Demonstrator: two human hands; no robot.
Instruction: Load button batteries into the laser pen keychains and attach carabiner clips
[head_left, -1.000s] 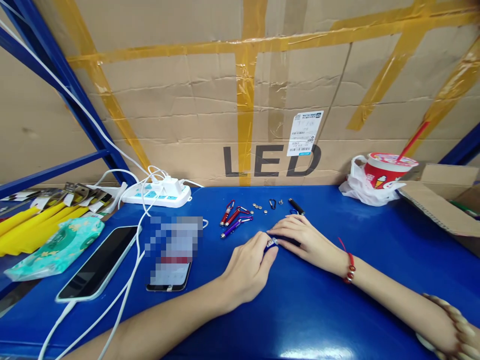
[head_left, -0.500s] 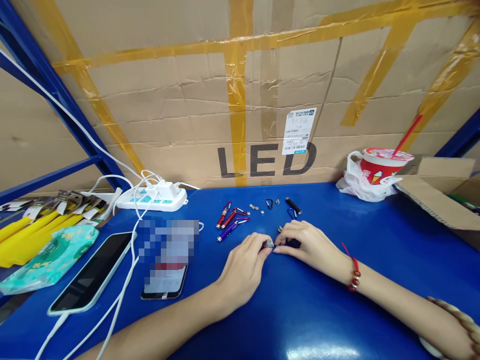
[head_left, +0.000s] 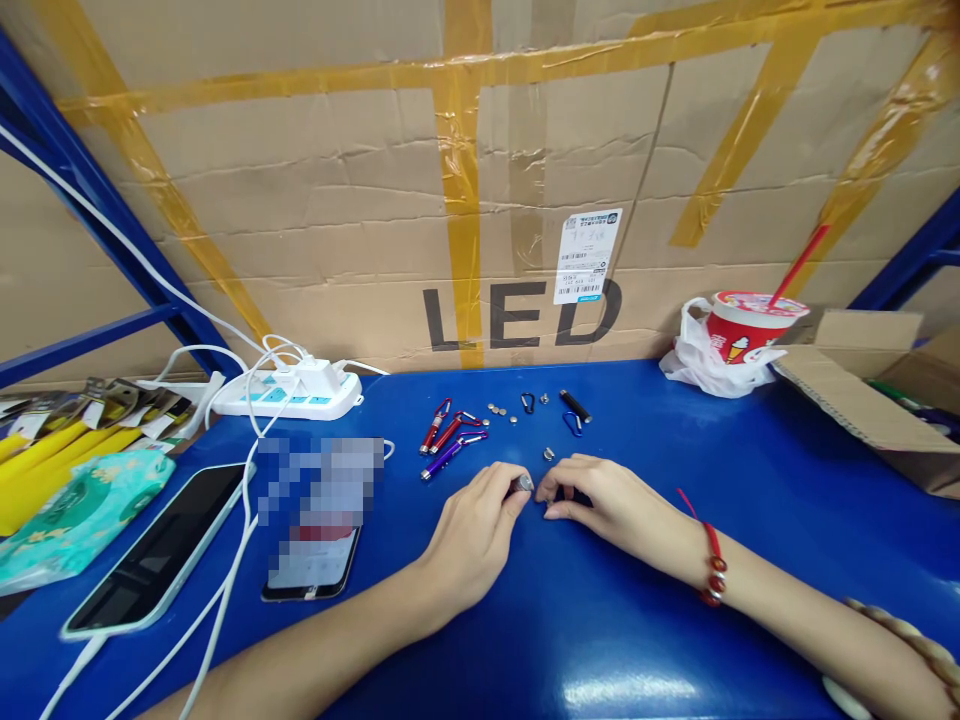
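Note:
In my left hand (head_left: 480,535), thumb and fingers pinch a small silver-ended cylinder (head_left: 522,483); most of it is hidden in the grip. Just to the right, my right hand (head_left: 592,495) has its fingers curled toward the thumb close to that end. Whatever lies between its fingertips is too small to make out. A small silver metal part (head_left: 549,454) rests on the blue table just beyond the right fingers. Farther back lie a red keychain flashlight (head_left: 450,433), another red one, a purple flashlight (head_left: 446,460), several button cells (head_left: 502,412), a black tube (head_left: 576,406) and a blue carabiner (head_left: 573,424).
A power strip (head_left: 330,400) with white cables stands at the back left. Two phones, one a dark-screened phone (head_left: 161,550), lie left of my arm near a green tissue pack (head_left: 90,510). A red cup (head_left: 742,325) and an open carton (head_left: 862,400) stand at the right.
My right hand has drawn slightly toward me, uncovering the small silver part and the blue carabiner. My left hand keeps its pinch on the cylinder. The whole view has shifted a little.

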